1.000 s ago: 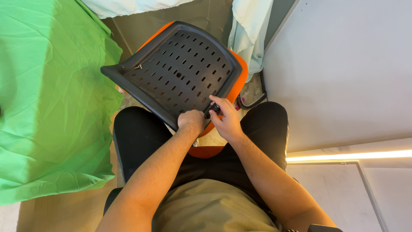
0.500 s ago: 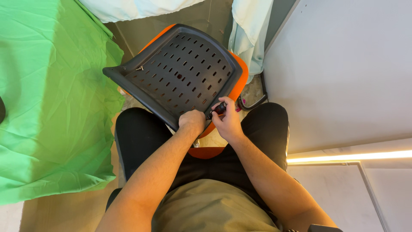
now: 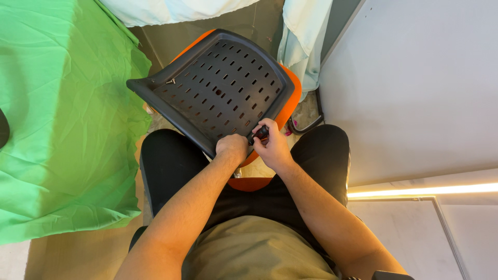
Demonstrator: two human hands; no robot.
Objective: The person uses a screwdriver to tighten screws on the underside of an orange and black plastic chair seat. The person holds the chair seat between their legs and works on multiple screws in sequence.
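Clamped around a short dark tool (image 3: 260,134), the right hand (image 3: 273,149) has its fingers curled shut on the handle, the thumb on top. That tool meets the near edge of the black slotted panel (image 3: 220,93), close to its right corner; the tip itself is too small to make out. Just to the left, the left hand (image 3: 232,147) is closed over the same near edge, knuckles up, fingers wrapped under the rim and gripping it. Both hands sit almost side by side, nearly touching, above the gap between the knees.

Nearest the camera come an olive shirt (image 3: 254,251) and both bare forearms, running up from the bottom of the frame. Beyond them are black trousers (image 3: 168,166), thighs spread to either side, with a bit of the orange seat (image 3: 250,183) showing between them.

The panel lies tilted across the lap and slopes away from the person, its ribbed, hollow side up. Rows of short slots cover it, and a small screw (image 3: 169,81) sits near its far left corner. Orange peeks out from under its right rim.

To the left, a green cloth (image 3: 62,119) spreads wide and creased, close beside the panel. On the right stands a grey wall (image 3: 420,88), with a lit strip (image 3: 423,190) lower down. Farthest off, pale fabric (image 3: 303,36) hangs past the panel's top edge.
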